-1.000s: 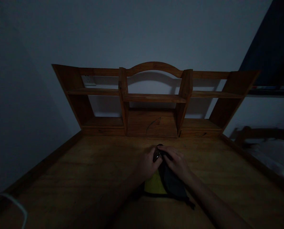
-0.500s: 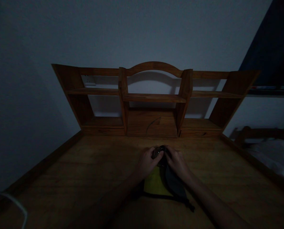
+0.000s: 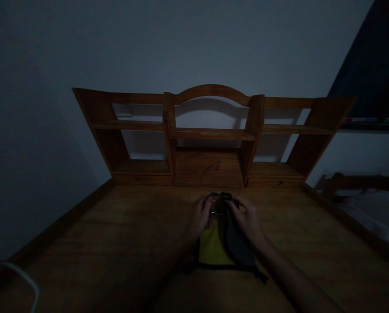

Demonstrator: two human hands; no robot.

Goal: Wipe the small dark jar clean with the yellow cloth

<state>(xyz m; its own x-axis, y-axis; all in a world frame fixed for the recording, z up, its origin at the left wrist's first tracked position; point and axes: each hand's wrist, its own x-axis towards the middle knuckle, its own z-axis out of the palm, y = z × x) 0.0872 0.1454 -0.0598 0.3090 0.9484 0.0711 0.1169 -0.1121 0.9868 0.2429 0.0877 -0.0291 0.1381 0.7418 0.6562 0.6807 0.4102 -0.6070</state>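
On the wooden desk lies a small yellow and dark grey cloth pouch [image 3: 214,248] with black edging and a black cord end at its lower right corner. My left hand [image 3: 201,217] is closed on a small glossy, see-through thing with bright rims [image 3: 216,213] at the top of the pouch; poor light hides its exact kind. My right hand [image 3: 248,217] pinches the dark upper edge of the pouch, just right of the glossy thing. Part of the pouch's left side is covered by my left hand and forearm.
A wooden shelf unit [image 3: 210,134] with several compartments stands at the back of the desk [image 3: 132,234] against the wall. Raised edges run along both sides. A white cable [image 3: 25,278] curves at the lower left. At the right is a wooden-framed bed [image 3: 360,180].
My hands have moved slightly apart at the top of the pouch. The glossy thing shows more between them, and my left fingers have shifted down its left side.
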